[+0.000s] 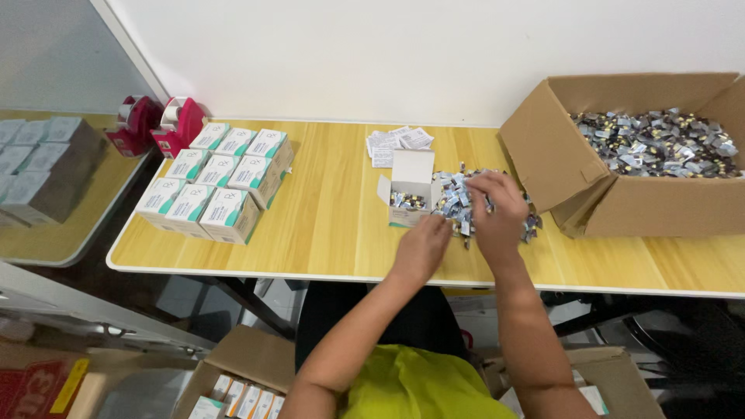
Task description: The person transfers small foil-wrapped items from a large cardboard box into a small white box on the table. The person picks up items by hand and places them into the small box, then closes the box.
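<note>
Head view: left hand [423, 247] curled, fingers pressed together at the loose blister-pack pile [458, 203]. Right hand [497, 208] pinches packs from pile top. Small open carton [410, 194] just beside pile, partly filled. Closed cartons [217, 182] stacked left; big cardboard box [621, 155] of packs remains. Bench [334, 225] mid-section open; near edge close to wrists.

Both hands in sachet pile [458, 203], left hand [423, 247] beside small open box [410, 190], right hand [497, 209] on top, big carton [621, 203] right, stacked white-green boxes [217, 180] left, wooden table [334, 225]
</note>
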